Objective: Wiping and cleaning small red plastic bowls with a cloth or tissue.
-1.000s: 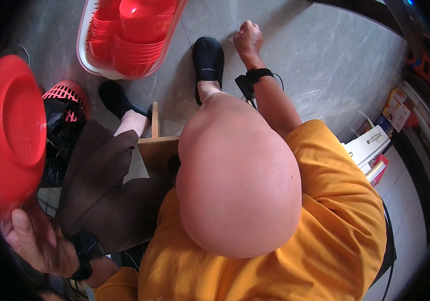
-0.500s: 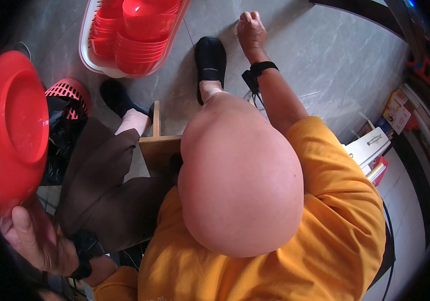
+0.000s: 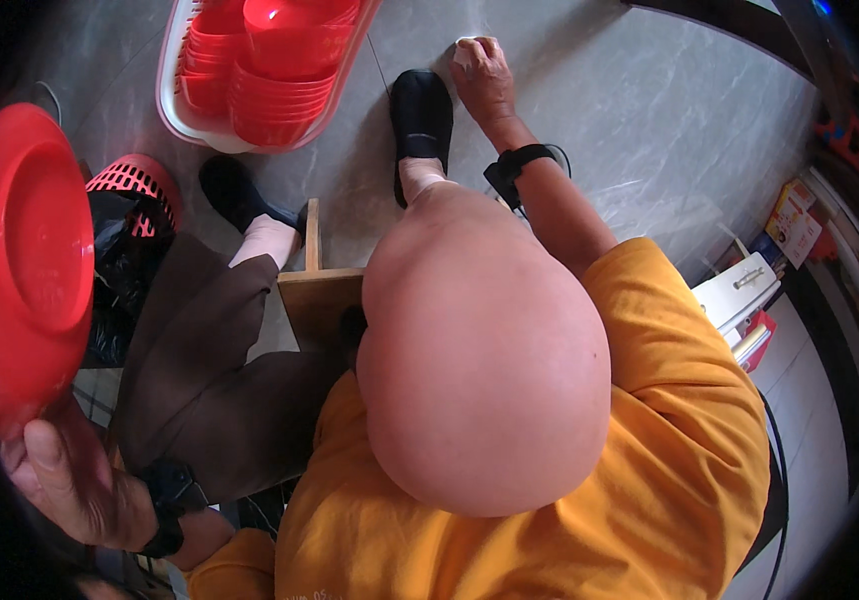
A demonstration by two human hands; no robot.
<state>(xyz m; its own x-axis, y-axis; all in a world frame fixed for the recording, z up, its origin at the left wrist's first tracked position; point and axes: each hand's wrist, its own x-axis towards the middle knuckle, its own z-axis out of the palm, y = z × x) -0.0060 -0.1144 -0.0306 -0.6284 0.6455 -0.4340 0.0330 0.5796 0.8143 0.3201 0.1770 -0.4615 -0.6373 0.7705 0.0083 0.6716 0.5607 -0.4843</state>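
At the far left a round red plastic bowl [image 3: 34, 250] is tilted up, its base side facing me. My left hand [image 3: 64, 480] is closed on its lower rim, thumb on the near side and the other fingers mostly hidden behind. My right hand [image 3: 484, 78] is stretched out over the floor, beyond the black shoe. Its fingers are bent around a small white piece [image 3: 463, 50], perhaps tissue or cloth, which shows only in part. Each wrist wears a black strap with a small device.
A white-rimmed basket [image 3: 171, 110] at the top holds stacked red bowls [image 3: 284, 95]. Beside the left shoe stands a pink perforated bin [image 3: 139, 180] lined with a black bag. My bare raised knee [image 3: 484, 360] fills the middle. A wooden stool [image 3: 314, 300] is beneath; a white appliance [image 3: 739, 290] stands right.
My right hand has shifted slightly left and nearer, its wrist turned, and the white piece shows more plainly. My left hand and the bowl have barely moved.
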